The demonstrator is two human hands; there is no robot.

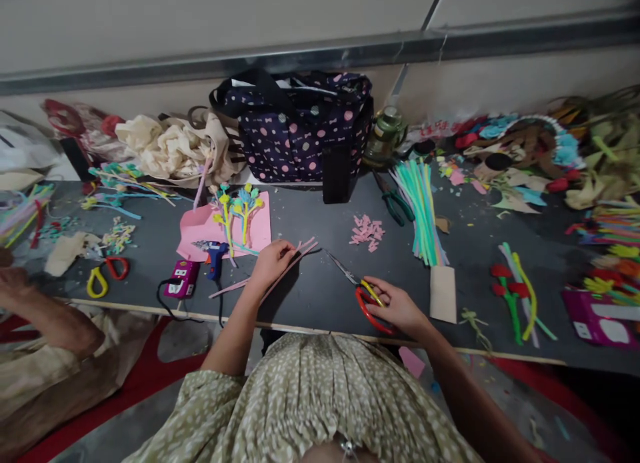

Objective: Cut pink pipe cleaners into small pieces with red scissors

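Observation:
Several pink pipe cleaners (285, 272) are pinched in my left hand (271, 268), their ends pointing up and to the right over the dark table (310, 290). My right hand (397, 308) grips scissors (345, 271) by their red and yellow handles. The blade tips lie just right of the pipe cleaner ends, apart from them. Beyond the scissors is a small heap of short pink cut pieces (367, 232). Left of my left hand, a blue glue gun (216, 258) rests beside pink sheets (261, 216) bearing yellow and blue pipe-cleaner flowers (246, 208).
A dotted navy bag (295, 136) stands at the back, a black phone-like slab (336, 175) before it. Right are green-handled pliers (395, 203), a pipe-cleaner bundle (420, 213) and a cardboard piece (443, 294). Another person's arm (55, 313) is at left, near other scissors (97, 282).

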